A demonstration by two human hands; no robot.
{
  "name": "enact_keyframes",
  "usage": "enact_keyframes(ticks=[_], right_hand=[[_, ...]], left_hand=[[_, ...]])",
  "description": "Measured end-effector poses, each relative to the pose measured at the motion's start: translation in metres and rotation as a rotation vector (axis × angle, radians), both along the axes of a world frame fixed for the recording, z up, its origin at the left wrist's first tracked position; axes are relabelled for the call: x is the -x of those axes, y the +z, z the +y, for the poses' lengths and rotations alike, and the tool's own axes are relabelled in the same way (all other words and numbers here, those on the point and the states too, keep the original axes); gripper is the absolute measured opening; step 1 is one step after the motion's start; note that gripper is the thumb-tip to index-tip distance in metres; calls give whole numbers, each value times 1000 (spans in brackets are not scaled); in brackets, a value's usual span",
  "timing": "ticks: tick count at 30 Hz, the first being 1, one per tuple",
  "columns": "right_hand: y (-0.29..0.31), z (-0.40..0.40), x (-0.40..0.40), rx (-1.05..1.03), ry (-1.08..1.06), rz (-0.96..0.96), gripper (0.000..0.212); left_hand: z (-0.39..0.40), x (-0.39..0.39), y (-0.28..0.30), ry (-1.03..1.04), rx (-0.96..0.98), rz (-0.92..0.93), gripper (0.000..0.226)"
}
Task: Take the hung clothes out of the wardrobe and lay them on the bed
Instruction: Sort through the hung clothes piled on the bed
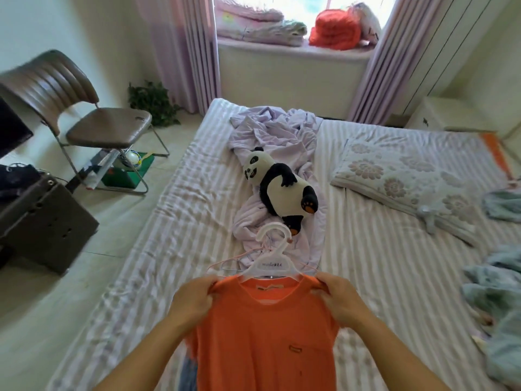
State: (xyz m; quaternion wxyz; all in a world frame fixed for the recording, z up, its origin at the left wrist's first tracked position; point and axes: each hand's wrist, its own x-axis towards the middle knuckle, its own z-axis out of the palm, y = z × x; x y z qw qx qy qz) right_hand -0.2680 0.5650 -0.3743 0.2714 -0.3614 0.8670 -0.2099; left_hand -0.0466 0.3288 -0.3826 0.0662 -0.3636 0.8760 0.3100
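Observation:
An orange T-shirt [265,334] hangs on a white plastic hanger [272,259], held up over the near part of the striped bed [174,221]. My left hand [194,299] grips the shirt's left shoulder and my right hand [339,299] grips its right shoulder. A thin pink hanger [234,256] shows just behind the white one. A bit of blue fabric [188,373] peeks out under the shirt's lower left edge. The wardrobe is out of view.
A panda plush [282,184] lies on a crumpled lilac sheet [279,134] mid-bed. A floral pillow [408,176] and pale blue-green clothes [499,292] lie at the right. A brown folding chair [104,122] and a dark box [42,218] stand on the floor at the left.

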Motion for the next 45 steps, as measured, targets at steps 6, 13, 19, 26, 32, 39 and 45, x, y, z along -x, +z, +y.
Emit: enact_keyframes(ticks=[6,13,19,26,32,39,45], right_hand=[[77,23,-52,-2,26,20,13],[149,38,-100,150,81,114,25],[197,42,-119,261,265,156,16],[234,68,-131,384,489,211,20],[267,87,-146,447,645,243,24],[308,98,-194,498,824,246,28],[331,101,-245,547,943,258,22]], left_hand=[[20,-53,77,-70,48,-15,35],[40,-120,143,-24,85,178,23],[86,-171,199,135,135,353,18],[163,-217,239,349,240,416,5],[233,-250,276,495,305,472,8],[294,-307,312,678,348,487,14],[342,-357,339,784,428,493,12]])
